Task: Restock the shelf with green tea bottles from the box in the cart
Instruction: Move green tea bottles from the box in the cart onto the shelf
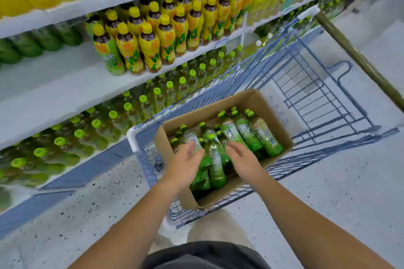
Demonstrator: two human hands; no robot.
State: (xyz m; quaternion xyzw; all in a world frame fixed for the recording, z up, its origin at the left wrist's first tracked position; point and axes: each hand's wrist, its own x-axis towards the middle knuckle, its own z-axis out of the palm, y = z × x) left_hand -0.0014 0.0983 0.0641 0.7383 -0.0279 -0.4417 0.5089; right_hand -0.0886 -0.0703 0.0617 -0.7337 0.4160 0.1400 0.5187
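An open cardboard box [277,122] sits in the near end of a blue wire cart [310,85]. Inside it lie several green tea bottles [251,135] with lime-green caps. My left hand [185,163] and my right hand [242,159] hover over the box, fingers apart, on either side of one bottle [215,159] lying in the middle. Neither hand holds anything. The shelf [56,98] at the left has a wide bare stretch next to one green tea bottle [108,54] and the yellow bottles.
Yellow-capped tea bottles [166,34] fill the middle shelf to the right. The lowest shelf holds rows of green-capped bottles [96,124]. A wooden pole [358,61] leans at the right past the cart. Speckled floor lies between me and the shelving.
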